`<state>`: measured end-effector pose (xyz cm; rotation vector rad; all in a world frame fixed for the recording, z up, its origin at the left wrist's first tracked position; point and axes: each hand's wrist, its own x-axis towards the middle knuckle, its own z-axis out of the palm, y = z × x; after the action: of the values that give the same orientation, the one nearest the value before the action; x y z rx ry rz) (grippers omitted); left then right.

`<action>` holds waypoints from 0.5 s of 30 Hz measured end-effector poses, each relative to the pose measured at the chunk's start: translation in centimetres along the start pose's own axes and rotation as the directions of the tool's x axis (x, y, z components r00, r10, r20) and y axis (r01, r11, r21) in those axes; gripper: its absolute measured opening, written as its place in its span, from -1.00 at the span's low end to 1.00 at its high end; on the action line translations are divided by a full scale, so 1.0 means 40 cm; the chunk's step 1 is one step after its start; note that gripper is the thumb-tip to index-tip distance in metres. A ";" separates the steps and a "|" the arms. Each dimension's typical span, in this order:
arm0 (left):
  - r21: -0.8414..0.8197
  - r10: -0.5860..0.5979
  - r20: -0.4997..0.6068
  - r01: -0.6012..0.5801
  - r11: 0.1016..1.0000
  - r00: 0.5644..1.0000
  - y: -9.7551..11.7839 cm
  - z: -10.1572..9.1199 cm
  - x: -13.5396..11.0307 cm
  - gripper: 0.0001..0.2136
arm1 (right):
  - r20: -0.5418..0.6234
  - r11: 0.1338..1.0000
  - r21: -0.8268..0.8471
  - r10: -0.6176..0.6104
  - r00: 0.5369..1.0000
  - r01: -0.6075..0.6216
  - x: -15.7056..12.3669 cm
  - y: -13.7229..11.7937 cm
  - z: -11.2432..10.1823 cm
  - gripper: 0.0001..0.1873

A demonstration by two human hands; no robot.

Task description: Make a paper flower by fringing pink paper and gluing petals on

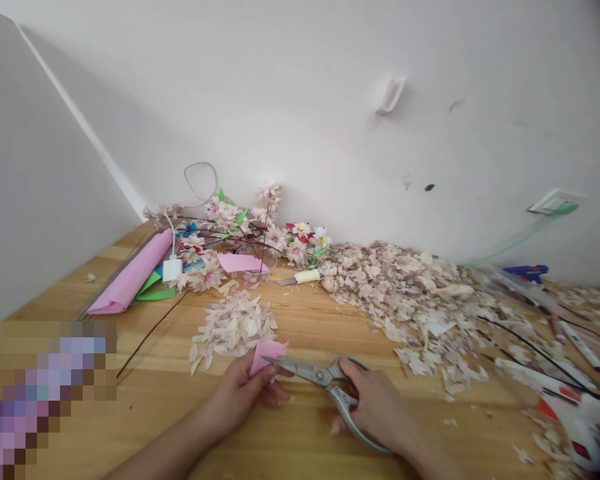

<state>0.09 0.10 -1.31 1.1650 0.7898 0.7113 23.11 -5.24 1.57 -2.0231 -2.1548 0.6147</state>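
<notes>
Between the thumb and fingers of my left hand (244, 390) is a small piece of pink crepe paper (267, 353), its upper edge looking ragged. My right hand (377, 407) is closed round the handles of grey metal scissors (325, 379). Their blades point left and reach the pink paper at my left fingers; whether the paper lies between the blades I cannot tell. Just beyond my left hand lies a small pile of pale petals (235, 323) on the wooden table (170, 400).
Behind are handmade flowers (230, 217) on stems, a pink paper roll (133, 273), a white charger (173, 269) and a utility knife (300, 277). A large petal heap (410, 287) spreads along the wall. At right lie a white glue gun (570, 413) and a blue one (525, 272).
</notes>
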 end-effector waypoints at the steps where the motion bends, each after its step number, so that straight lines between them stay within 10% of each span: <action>1: -0.003 -0.001 0.000 0.001 1.000 1.000 0.001 0.000 0.000 -0.69 | 0.000 1.000 0.002 0.002 1.000 -0.002 0.000 0.000 0.001 -0.51; 15: -0.065 -0.059 0.007 0.060 0.996 0.998 0.000 -0.002 0.009 -0.63 | 0.029 0.998 0.063 0.015 0.999 -0.017 0.011 0.015 0.004 -0.60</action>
<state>0.21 0.42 -1.39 1.0800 0.7888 0.6800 23.59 -4.82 1.12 -2.0138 -2.1089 0.7090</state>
